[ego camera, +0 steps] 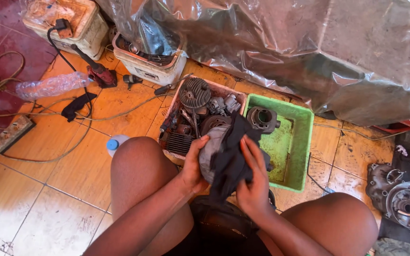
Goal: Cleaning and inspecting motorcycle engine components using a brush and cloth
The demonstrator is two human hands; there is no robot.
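My left hand [193,163] grips casing [210,149] | right hand [252,178] presses rag [231,151] on it | casing's long axis runs away from me

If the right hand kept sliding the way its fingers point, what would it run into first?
The right hand points up and away over the dark rag. Next in that line is probably the grey engine cylinder at the corner of the green tray, though depth is uncertain.
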